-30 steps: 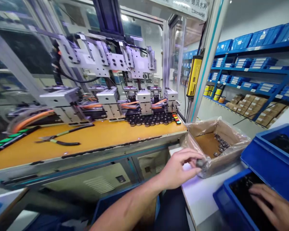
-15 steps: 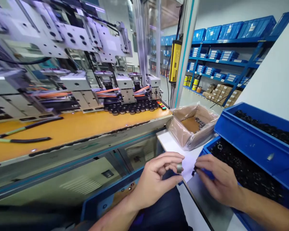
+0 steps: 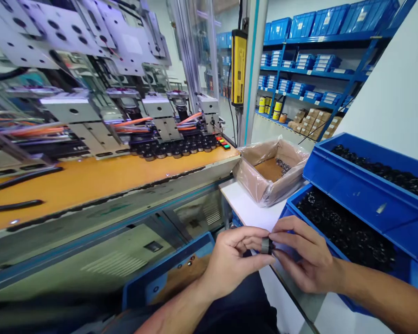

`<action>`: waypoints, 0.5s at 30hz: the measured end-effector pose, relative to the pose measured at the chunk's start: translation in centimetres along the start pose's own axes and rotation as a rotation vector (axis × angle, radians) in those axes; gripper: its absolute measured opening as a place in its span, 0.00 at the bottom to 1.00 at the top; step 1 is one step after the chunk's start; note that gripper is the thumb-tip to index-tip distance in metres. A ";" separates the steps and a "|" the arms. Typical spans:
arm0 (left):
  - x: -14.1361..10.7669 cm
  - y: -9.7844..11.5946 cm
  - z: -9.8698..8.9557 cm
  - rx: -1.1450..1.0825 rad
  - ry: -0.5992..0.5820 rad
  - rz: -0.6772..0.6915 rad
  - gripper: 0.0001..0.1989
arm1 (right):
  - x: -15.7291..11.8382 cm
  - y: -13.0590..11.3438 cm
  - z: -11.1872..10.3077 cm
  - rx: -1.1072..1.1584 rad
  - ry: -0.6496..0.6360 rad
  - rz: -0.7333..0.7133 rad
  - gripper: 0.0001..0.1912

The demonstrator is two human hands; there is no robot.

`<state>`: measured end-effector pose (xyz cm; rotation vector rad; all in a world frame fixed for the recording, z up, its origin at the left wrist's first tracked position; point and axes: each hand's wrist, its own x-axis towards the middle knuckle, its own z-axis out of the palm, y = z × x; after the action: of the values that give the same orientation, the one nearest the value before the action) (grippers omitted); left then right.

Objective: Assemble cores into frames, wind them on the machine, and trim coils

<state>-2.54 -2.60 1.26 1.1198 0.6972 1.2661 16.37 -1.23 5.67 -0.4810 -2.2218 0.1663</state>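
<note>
A short grey metal ring [image 3: 265, 246] is held on edge between the thumb and fingers of my left hand [image 3: 233, 257]. My right hand [image 3: 306, 255] pinches a small black part [image 3: 271, 247] against the ring's right side. Fingertips hide most of the black part, and I cannot tell how far it sits inside the ring. Both hands are close together above the edge of the white side table. Just right of my right hand stands a blue bin [image 3: 414, 276] full of similar-looking black parts.
Another blue bin [image 3: 362, 190] of black parts overlaps behind. A plastic-lined cardboard box [image 3: 251, 178] holds small pieces. At left, a machine stands on an orange worktop [image 3: 132, 181] with rows of dark round parts [image 3: 176, 148] and black-handled pliers [image 3: 17, 205]. Below is a blue tray [image 3: 205, 241].
My right hand has moved left to meet my left hand, bringing the black part against the metal ring. The view has shifted slightly, so the surroundings appear further left and higher.
</note>
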 end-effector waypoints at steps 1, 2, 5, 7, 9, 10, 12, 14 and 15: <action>0.0 0.0 -0.1 -0.008 0.002 0.005 0.18 | 0.0 0.1 0.0 0.008 -0.007 -0.008 0.20; 0.1 0.0 -0.1 -0.015 0.003 0.010 0.18 | 0.0 0.1 0.1 0.001 -0.007 -0.020 0.20; 0.1 -0.1 -0.2 -0.029 0.001 0.008 0.18 | 0.0 0.4 0.2 -0.093 0.010 -0.082 0.17; 0.0 -0.1 -0.1 -0.047 -0.004 0.000 0.18 | 0.0 0.5 0.3 -0.141 0.021 -0.122 0.15; -0.1 -0.2 0.0 -0.064 -0.004 -0.010 0.19 | 0.0 0.6 0.3 -0.158 0.018 -0.133 0.15; -0.2 -0.2 0.0 -0.067 -0.003 -0.012 0.19 | 0.0 0.6 0.3 -0.161 0.018 -0.136 0.14; -0.2 -0.2 0.1 -0.071 -0.009 -0.014 0.18 | 0.0 0.6 0.2 -0.174 0.018 -0.145 0.12; -0.2 -0.2 0.1 -0.090 -0.025 -0.011 0.18 | 0.0 0.5 0.2 -0.188 0.023 -0.155 0.11; -0.2 -0.1 0.2 -0.103 -0.030 -0.007 0.18 | 0.1 0.5 0.2 -0.189 0.022 -0.158 0.12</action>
<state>-2.37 -2.84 1.15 1.0495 0.6065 1.2622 16.37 -0.71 5.46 -0.4045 -2.2536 -0.1329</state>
